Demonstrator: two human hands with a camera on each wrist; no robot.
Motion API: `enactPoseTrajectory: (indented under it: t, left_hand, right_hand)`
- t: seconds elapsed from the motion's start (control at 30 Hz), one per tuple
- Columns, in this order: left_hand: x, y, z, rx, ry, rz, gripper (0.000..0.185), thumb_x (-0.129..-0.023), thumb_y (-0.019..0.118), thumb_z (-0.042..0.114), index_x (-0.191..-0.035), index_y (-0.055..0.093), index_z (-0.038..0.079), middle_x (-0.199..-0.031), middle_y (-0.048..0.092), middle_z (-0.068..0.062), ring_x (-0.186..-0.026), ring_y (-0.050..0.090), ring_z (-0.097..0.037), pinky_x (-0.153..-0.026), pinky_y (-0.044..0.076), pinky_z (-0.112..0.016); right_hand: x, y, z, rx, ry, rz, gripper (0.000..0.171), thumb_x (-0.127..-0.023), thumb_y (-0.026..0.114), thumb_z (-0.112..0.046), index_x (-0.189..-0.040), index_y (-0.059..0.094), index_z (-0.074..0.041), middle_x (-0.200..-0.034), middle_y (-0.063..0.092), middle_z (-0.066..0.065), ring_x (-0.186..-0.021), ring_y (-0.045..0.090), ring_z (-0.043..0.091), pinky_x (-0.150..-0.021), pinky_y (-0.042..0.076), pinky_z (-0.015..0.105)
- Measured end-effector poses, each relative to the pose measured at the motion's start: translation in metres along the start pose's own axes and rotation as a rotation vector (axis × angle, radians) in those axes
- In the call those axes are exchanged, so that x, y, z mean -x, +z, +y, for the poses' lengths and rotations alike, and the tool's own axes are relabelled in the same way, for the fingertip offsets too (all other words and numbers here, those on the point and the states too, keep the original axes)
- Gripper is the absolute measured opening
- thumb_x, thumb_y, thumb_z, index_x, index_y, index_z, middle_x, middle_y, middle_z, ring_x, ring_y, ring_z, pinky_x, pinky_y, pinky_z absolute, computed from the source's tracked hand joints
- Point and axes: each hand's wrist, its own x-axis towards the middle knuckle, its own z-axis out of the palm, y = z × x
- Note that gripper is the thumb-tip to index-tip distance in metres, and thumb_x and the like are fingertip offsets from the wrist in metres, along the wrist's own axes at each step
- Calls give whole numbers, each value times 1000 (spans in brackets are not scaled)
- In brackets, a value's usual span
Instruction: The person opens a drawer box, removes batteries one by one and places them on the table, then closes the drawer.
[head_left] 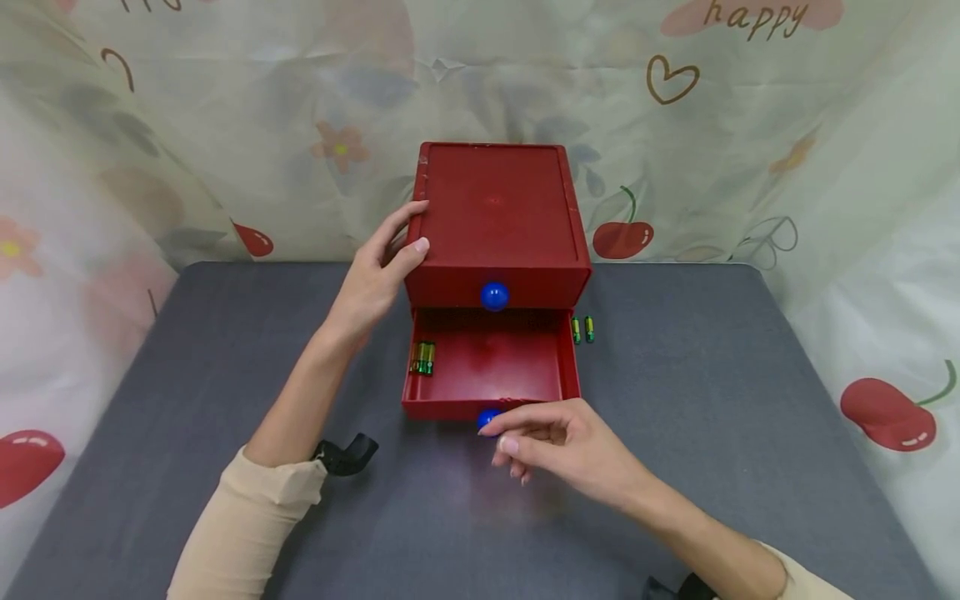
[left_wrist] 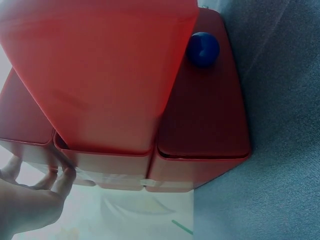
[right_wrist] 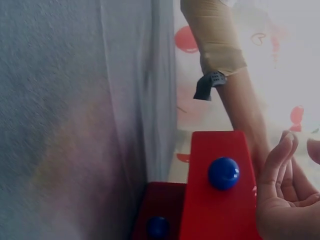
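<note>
Grey table point(head_left: 712, 433) w/ red drawer box point(head_left: 497, 212) at back centre; bottom drawer point(head_left: 491, 362) pulled out. L hand point(head_left: 375, 279) rests flat on box's left side, grip relaxed, holding nothing. R hand point(head_left: 558, 446) loosely curled, fingertips at drawer's blue knob point(head_left: 487, 417); can't tell if gripped. Batteries point(head_left: 422, 357) in drawer's left corner.

Grey felt-covered worktop point(head_left: 750, 433), backed and flanked by a pale printed curtain. Directly on it stands a red two-drawer box point(head_left: 497, 225) near the rear edge, at mid-width; its lower drawer point(head_left: 491, 367) is pulled out toward the near edge. Two green batteries point(head_left: 582, 329) lie side by side on the worktop just to the right of the box, beside the drawer's rear corner.
</note>
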Motion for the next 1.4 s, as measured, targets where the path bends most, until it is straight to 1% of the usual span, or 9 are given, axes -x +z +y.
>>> enactPoseTrajectory:
  t: [0.1, 0.2, 0.4, 0.5, 0.6, 0.77, 0.93, 1.13, 1.4]
  left_hand:
    - [0, 0, 0, -2, 3, 3, 53, -102, 55, 32, -152, 39, 30, -155, 36, 4, -137, 40, -18, -111, 34, -46]
    - [-1, 1, 0, -3, 5, 3, 53, -102, 55, 32, -152, 39, 30, -155, 36, 4, -137, 39, -18, -111, 34, -47]
    - [0, 1, 0, -4, 7, 7, 53, -102, 55, 32, -152, 40, 30, -154, 37, 4, -136, 41, -18, -111, 35, -46]
    - [0, 1, 0, -2, 4, 7, 53, -102, 55, 32, -152, 39, 30, -154, 37, 3, -136, 41, -18, -110, 36, -46]
    - [0, 1, 0, 1, 5, 5, 53, -101, 56, 32, -152, 39, 30, -154, 37, 3, -135, 41, -18, -109, 37, -47]
    - [0, 0, -1, -1, 4, 6, 54, -101, 56, 32, -152, 39, 30, -153, 38, 3, -135, 42, -19, -108, 38, -47]
    - [0, 0, 0, -6, 1, 6, 54, -101, 57, 33, -152, 39, 32, -153, 39, 2, -134, 43, -19, -108, 39, -48]
    - [1, -1, 1, -7, 2, 8, 54, -100, 57, 32, -152, 39, 31, -153, 39, 2, -134, 43, -20, -108, 39, -48]
    - [-1, 0, 1, -11, 7, 8, 54, -101, 57, 32, -152, 40, 30, -153, 39, 3, -134, 43, -19, -110, 37, -47]
  right_hand:
    - [-2, -1, -6, 13, -18, -2, 21, -96, 63, -5, -115, 71, -2, -88, 72, 11, -71, 66, 26, -68, 59, 41]
    - [-5, -2, -13, 45, -30, -2, 21, -96, 64, -5, -115, 71, -1, -88, 72, 10, -72, 67, 24, -67, 59, 39]
    - [-16, -6, -25, 114, -65, 2, 22, -93, 69, -7, -115, 72, -6, -89, 71, 7, -74, 68, 25, -68, 58, 39]
    - [-23, -8, -29, 157, -88, 18, 23, -92, 70, -8, -115, 71, -7, -89, 70, 8, -75, 67, 26, -68, 58, 36]
    - [-30, -11, -30, 205, -99, 43, 24, -92, 71, -9, -116, 71, -10, -90, 70, 6, -79, 66, 25, -68, 57, 31]
    - [-41, -16, -31, 265, -113, 74, 24, -92, 71, -9, -116, 71, -11, -94, 70, 0, -83, 66, 20, -71, 56, 32]
    - [-51, -18, -30, 309, -106, 87, 26, -90, 73, -11, -115, 71, -12, -94, 70, -1, -82, 66, 16, -74, 57, 33]
    - [-66, -19, -28, 393, -105, 67, 29, -87, 75, -10, -116, 70, -10, -94, 70, -3, -82, 67, 12, -76, 57, 30]
    - [-83, -19, -26, 457, -44, 18, 34, -86, 77, -10, -119, 68, -7, -94, 72, -2, -83, 68, 10, -78, 57, 26]
